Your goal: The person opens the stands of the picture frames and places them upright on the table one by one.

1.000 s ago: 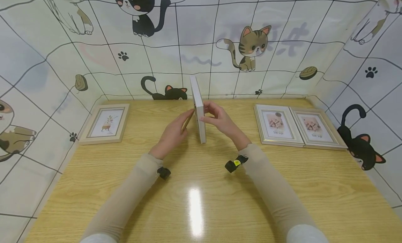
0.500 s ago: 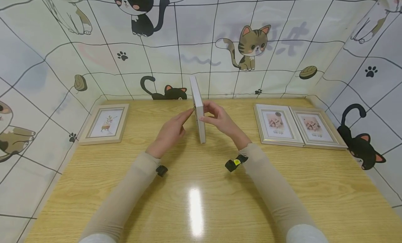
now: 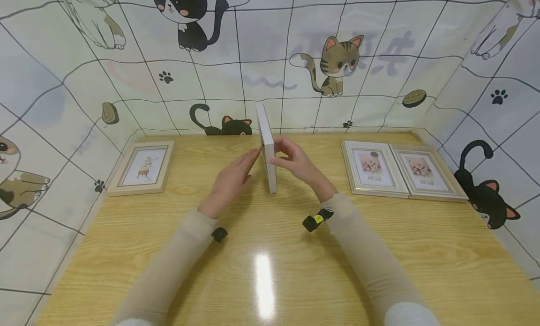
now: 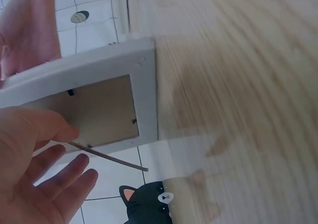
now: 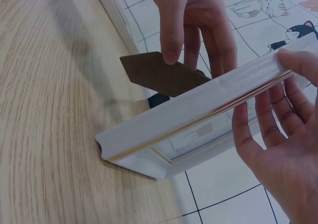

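Two tan sleeves (image 3: 367, 241) reach over the wood counter (image 3: 202, 288), with a black strap (image 3: 311, 224) at each wrist. The left hand (image 3: 229, 176) is partly closed, its thumb and fingers pinching a thin brown flap (image 5: 161, 75) at the back of a white picture frame (image 3: 266, 129). The right hand (image 3: 297, 162) holds the frame's edge with its thumb and bent fingers. That frame stands up on the counter, between both hands. One frame (image 3: 142, 169) lies flat on the left, and two frames (image 3: 374, 169) lie side by side on the right. Behind is a white wall (image 3: 266, 49) with cats.
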A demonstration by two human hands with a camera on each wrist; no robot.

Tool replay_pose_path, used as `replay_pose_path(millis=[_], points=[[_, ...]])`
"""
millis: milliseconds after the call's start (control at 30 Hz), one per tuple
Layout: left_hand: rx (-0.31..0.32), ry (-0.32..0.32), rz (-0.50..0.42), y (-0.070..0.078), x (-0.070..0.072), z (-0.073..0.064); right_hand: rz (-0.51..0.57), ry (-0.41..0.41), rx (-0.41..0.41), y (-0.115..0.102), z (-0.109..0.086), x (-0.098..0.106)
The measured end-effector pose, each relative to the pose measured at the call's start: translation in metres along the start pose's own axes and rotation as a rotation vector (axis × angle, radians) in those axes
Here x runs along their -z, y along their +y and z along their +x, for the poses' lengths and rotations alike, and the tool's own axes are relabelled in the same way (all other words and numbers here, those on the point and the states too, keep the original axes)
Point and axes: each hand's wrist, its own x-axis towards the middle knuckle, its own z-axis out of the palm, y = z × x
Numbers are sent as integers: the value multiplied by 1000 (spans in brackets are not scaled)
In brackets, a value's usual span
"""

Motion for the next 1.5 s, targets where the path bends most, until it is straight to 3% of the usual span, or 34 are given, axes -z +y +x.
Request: replay_pose_path(millis=[167, 300, 433, 567, 667, 833, 1067, 1500], points=[[85, 12, -82, 8, 3, -6, 0, 3, 6, 1, -2, 2], [140, 82, -263, 12, 2, -11, 1, 9, 10, 1, -3, 3], [153, 160, -415, 15, 0, -15, 6, 8, 12, 1, -3, 2], [137, 216, -490, 17, -2, -18, 11, 9, 4, 1, -3, 2], [132, 212, -582, 19, -5, -19, 14, 15, -2, 1, -3, 2], [179, 163, -716, 22, -11, -19, 13, 19, -1, 2, -3, 2], [215, 123, -707, 25, -22, -18, 15, 18, 1, 3, -3, 2], [203, 89, -647, 27, -34, -14, 15, 26, -6, 2, -4, 2]])
